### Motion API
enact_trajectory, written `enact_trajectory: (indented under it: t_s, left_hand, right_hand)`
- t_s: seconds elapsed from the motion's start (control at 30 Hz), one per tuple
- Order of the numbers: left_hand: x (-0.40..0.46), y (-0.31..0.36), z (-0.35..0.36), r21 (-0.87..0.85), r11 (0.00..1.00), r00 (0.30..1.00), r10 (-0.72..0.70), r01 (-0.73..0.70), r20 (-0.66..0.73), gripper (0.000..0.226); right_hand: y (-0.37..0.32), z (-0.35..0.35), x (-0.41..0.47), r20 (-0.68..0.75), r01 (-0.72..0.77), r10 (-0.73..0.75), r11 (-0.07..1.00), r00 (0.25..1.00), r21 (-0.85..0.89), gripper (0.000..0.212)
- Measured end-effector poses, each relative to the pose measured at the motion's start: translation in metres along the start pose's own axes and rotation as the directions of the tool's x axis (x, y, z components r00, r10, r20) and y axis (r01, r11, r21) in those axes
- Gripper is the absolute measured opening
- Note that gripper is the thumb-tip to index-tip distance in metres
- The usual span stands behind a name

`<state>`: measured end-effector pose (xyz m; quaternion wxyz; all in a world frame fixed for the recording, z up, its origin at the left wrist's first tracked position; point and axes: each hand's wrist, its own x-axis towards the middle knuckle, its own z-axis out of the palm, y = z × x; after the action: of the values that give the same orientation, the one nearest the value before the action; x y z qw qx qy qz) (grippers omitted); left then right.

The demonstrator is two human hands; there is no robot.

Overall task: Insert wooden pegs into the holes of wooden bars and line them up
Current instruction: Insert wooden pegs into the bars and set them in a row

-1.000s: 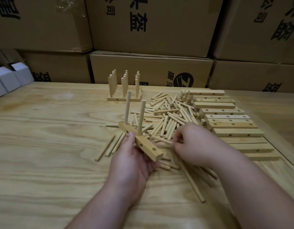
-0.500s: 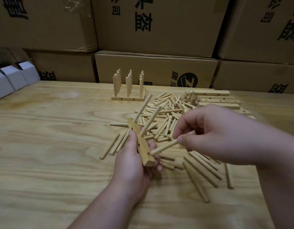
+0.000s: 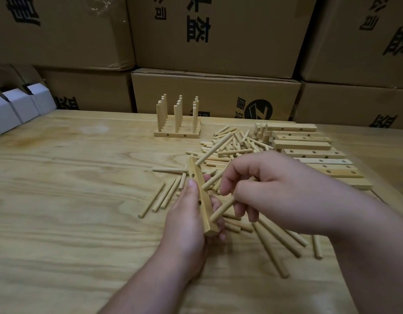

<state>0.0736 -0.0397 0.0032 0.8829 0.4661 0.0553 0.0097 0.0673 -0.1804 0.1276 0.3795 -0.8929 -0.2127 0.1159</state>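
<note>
Cardboard boxes (image 3: 216, 32) wall in a wooden desk (image 3: 60, 200). The left hand (image 3: 184, 225) grips a bar (image 3: 201, 198) while the right hand (image 3: 271, 189) pinches a peg (image 3: 221, 210) at its last hole; a slanted entry could jam or glance off.

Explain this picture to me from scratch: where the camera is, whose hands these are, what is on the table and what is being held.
There is no machine here. The camera sits on a person's head and looks forward and down at their own two bare hands over a wooden table.

The left hand grips a wooden bar that already has two pegs sticking out of it. The right hand pinches a loose peg, its tip at the bar's near end.

On the table lie a pile of loose pegs, a row of empty drilled bars on the right, and finished bars with upright pegs lined up farther back. Cardboard boxes are stacked behind.
</note>
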Motion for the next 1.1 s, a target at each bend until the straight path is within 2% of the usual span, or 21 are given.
enact_trajectory:
  t_s: [0.2,0.27,0.33,0.47,0.63,0.73,0.87,1.1]
  left_hand:
    - [-0.002,0.000,0.001,-0.012,1.000,1.000,-0.003,0.003,-0.025,0.046]
    - [-0.002,0.001,0.001,-0.032,0.999,0.999,-0.013,0.012,-0.053,0.049]
    - [-0.002,0.003,0.001,-0.030,0.999,0.997,-0.029,0.027,-0.077,0.061]
    - [-0.004,0.004,0.002,-0.021,1.000,0.998,-0.023,0.022,-0.063,0.071]
    - [-0.003,0.003,-0.001,-0.036,0.999,0.996,-0.025,0.022,-0.091,0.061]
    - [-0.002,0.002,-0.001,-0.025,1.000,0.996,-0.013,0.011,-0.088,0.045]
    - [-0.002,-0.001,0.000,-0.031,0.999,0.995,0.022,-0.025,-0.096,0.044]
    - [-0.003,0.002,0.001,-0.030,0.999,0.993,0.025,-0.029,-0.114,0.040]
  right_hand:
    - [-0.002,0.006,0.003,0.067,-0.075,0.070,0.995,0.995,0.070,0.022]
    - [-0.001,0.007,0.003,0.066,-0.085,0.084,0.996,0.994,0.020,0.020]
    - [-0.002,0.006,0.001,0.076,-0.082,0.087,0.994,0.993,-0.075,0.018]
    - [-0.003,0.007,0.000,0.056,-0.081,0.093,0.978,0.994,-0.190,0.026]
    - [-0.003,0.013,0.000,0.020,-0.044,0.052,0.961,0.998,-0.274,0.020]
    - [-0.003,0.014,-0.001,0.023,-0.065,0.075,0.958,0.997,-0.279,0.020]
    - [-0.007,0.014,-0.002,0.061,-0.080,0.103,0.948,0.993,-0.307,0.031]
    - [-0.005,0.014,0.002,0.038,-0.070,0.086,0.947,0.996,-0.313,0.022]
